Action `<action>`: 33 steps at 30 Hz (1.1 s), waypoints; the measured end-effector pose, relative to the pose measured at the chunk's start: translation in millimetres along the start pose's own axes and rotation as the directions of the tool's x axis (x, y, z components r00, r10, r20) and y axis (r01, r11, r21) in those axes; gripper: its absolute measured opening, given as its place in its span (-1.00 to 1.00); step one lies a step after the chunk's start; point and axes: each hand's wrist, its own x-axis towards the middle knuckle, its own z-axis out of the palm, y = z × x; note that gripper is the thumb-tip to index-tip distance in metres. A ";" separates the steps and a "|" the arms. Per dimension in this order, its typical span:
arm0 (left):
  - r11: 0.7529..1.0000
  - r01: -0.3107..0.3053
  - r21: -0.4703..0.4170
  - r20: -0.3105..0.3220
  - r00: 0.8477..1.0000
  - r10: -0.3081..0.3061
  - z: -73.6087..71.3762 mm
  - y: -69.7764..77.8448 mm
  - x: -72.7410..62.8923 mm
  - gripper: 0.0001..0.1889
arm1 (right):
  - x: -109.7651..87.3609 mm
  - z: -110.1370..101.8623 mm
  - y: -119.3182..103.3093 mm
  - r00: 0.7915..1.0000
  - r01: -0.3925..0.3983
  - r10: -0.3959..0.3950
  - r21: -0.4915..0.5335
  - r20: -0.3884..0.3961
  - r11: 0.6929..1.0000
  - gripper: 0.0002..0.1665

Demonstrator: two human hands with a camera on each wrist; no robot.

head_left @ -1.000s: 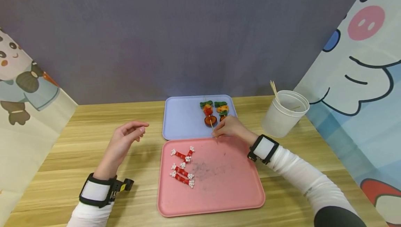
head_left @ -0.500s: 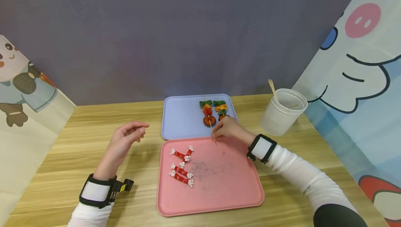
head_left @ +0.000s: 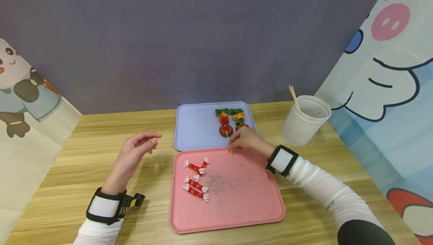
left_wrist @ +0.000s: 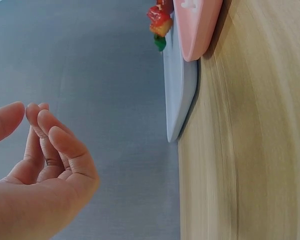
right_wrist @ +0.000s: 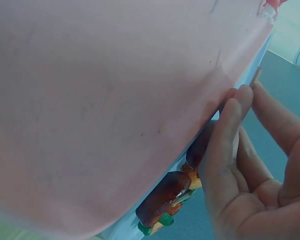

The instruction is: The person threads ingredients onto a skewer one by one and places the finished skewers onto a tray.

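My right hand (head_left: pixel 246 139) pinches the bare lower end of a skewer's thin wooden stick. That skewer (head_left: pixel 224 120) lies on the blue tray (head_left: pixel 194 130) and bears green, orange and red pieces and a round brown slice. Just to its right lies a second skewer (head_left: pixel 238 116), its lower part covered by my right hand. In the right wrist view the stick's tip (right_wrist: pixel 256 76) pokes out between thumb and fingers. My left hand (head_left: pixel 133 155) hovers left of the trays, fingers loosely bent, thumb apart from the fingertips, holding nothing.
A pink tray (head_left: pixel 236 207) sits in front of the blue one, with several red pieces with white knobbly ends (head_left: pixel 196 194) on its left side. At the back right stands a white bucket (head_left: pixel 297 130) with thin wooden sticks (head_left: pixel 293 96). A grey panel (head_left: pixel 203 42) rises behind.
The head view has shifted slightly. Both hands keep their places, and the right hand has kept its pinch on the skewer's stick.
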 end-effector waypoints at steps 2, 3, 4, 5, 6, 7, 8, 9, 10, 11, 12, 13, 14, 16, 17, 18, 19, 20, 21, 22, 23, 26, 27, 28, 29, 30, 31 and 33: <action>1.000 -0.002 0.004 0.000 1.000 0.002 0.4 -0.9 0.7 -0.73 | -0.8 -0.5 0.6 1.000 0.004 -0.004 -0.008 0.001 1.000 -0.69; 1.000 -0.002 0.005 0.000 1.000 0.002 0.8 -1.3 1.0 -0.74 | -1.3 -0.7 1.0 1.000 0.007 -0.007 -0.015 0.001 1.000 -0.69; 1.000 -0.002 0.008 -0.001 1.000 0.002 1.2 -1.7 1.4 -0.74 | -1.8 -1.0 1.6 1.000 0.015 -0.014 -0.022 0.003 1.000 -0.68; 1.000 0.000 0.013 -0.001 1.000 0.000 1.6 -2.2 1.9 -0.75 | -2.5 -1.4 2.4 1.000 0.024 -0.024 -0.030 0.003 0.999 -0.67; 1.000 0.003 0.019 -0.001 1.000 -0.003 2.1 -2.7 2.4 -0.75 | -3.1 -1.6 3.4 1.000 0.025 -0.025 -0.034 0.003 0.999 -0.67; 1.000 0.006 0.027 0.000 1.000 -0.006 2.7 -3.2 3.0 -0.74 | -4.9 -2.8 4.0 1.000 0.027 -0.027 -0.039 0.001 0.999 -0.65; 0.999 0.010 0.038 0.000 1.000 -0.010 3.4 -3.9 3.8 -0.73 | -6.7 -4.0 5.5 1.000 0.026 -0.026 -0.037 -0.006 0.999 -0.64; 0.999 0.015 0.049 -0.004 1.000 -0.015 4.3 -4.6 4.6 -0.72 | -9.4 -5.8 6.6 0.999 0.034 -0.035 -0.040 -0.020 0.999 -0.62; 0.998 0.023 0.062 -0.009 1.000 -0.022 5.1 -5.3 5.6 -0.71 | -12.5 -7.8 8.1 0.998 0.045 -0.047 -0.037 -0.038 0.998 -0.61; 0.997 0.032 0.076 -0.017 0.999 -0.031 6.1 -6.2 6.5 -0.69 | -16.7 -10.6 8.7 0.997 0.050 -0.052 -0.025 -0.063 0.998 -0.60; 0.995 0.041 0.096 -0.028 0.999 -0.038 7.1 -7.0 7.6 -0.67 | -21.6 -13.7 9.4 0.993 0.070 -0.071 -0.007 -0.098 0.998 -0.60; 0.992 0.052 0.114 -0.041 0.998 -0.047 8.2 -7.9 8.8 -0.66 | -27.7 -17.6 9.5 0.987 0.090 -0.087 0.017 -0.138 0.996 -0.61; 0.989 0.064 0.131 -0.056 0.997 -0.057 9.3 -8.8 10.2 -0.64 | -34.0 -21.3 10.0 0.975 0.122 -0.113 0.037 -0.191 0.992 -0.63; 0.983 0.090 0.161 -0.078 0.994 -0.078 11.5 -10.9 12.8 -0.63 | -47.7 -29.5 10.7 0.931 0.202 -0.179 0.038 -0.319 0.979 -0.66; 0.979 0.101 0.178 -0.086 0.992 -0.087 12.7 -11.9 14.0 -0.63 | -55.0 -33.8 11.3 0.899 0.238 -0.210 0.026 -0.385 0.971 -0.67; 0.975 0.110 0.192 -0.091 0.991 -0.094 13.7 -12.7 15.0 -0.63 | -61.7 -37.5 13.0 0.857 0.276 -0.246 0.001 -0.453 0.961 -0.68; 0.973 0.117 0.199 -0.093 0.991 -0.100 14.9 -13.4 16.0 -0.63 | -67.9 -40.8 15.4 0.809 0.300 -0.272 -0.031 -0.521 0.953 -0.70; 0.971 0.121 0.204 -0.094 0.990 -0.103 16.2 -13.8 16.6 -0.64 | -73.2 -43.9 18.1 0.753 0.319 -0.301 -0.074 -0.585 0.945 -0.72; 0.970 0.122 0.209 -0.094 0.990 -0.104 17.5 -14.1 17.1 -0.64 | -78.1 -46.4 21.1 0.695 0.330 -0.326 -0.118 -0.640 0.936 -0.74; 0.969 0.124 0.212 -0.095 0.990 -0.106 18.6 -14.2 17.5 -0.65 | -82.4 -48.9 24.2 0.640 0.336 -0.344 -0.152 -0.687 0.929 -0.76; 0.969 0.123 0.214 -0.094 0.990 -0.105 19.6 -14.0 17.8 -0.65 | -86.5 -51.3 27.3 0.591 0.340 -0.356 -0.176 -0.724 0.924 -0.78; 0.969 0.121 0.214 -0.096 0.990 -0.103 22.0 -13.6 19.1 -0.65 | -96.9 -58.1 36.4 0.466 0.327 -0.373 -0.235 -0.802 0.915 -0.82; 0.969 0.121 0.215 -0.097 0.990 -0.102 22.4 -13.6 19.6 -0.66 | -100.0 -60.5 39.3 0.440 0.322 -0.373 -0.244 -0.817 0.915 -0.83; 0.969 0.121 0.215 -0.099 0.990 -0.102 22.6 -13.7 20.2 -0.65 | -102.8 -62.9 41.9 0.422 0.316 -0.368 -0.247 -0.828 0.916 -0.83; 0.969 0.122 0.216 -0.102 0.990 -0.102 22.9 -13.8 20.8 -0.66 | -105.3 -65.1 44.6 0.407 0.313 -0.365 -0.248 -0.837 0.917 -0.82; 0.968 0.122 0.219 -0.106 0.989 -0.101 23.4 -13.9 21.5 -0.66 | -108.0 -67.2 46.6 0.394 0.306 -0.360 -0.249 -0.846 0.919 -0.82; 0.967 0.123 0.222 -0.109 0.989 -0.101 24.0 -13.9 22.3 -0.66 | -110.1 -69.3 48.8 0.385 0.300 -0.353 -0.246 -0.853 0.922 -0.82; 0.965 0.125 0.231 -0.113 0.988 -0.101 25.4 -14.0 24.0 -0.66 | -113.6 -73.2 52.6 0.358 0.290 -0.346 -0.249 -0.867 0.924 -0.81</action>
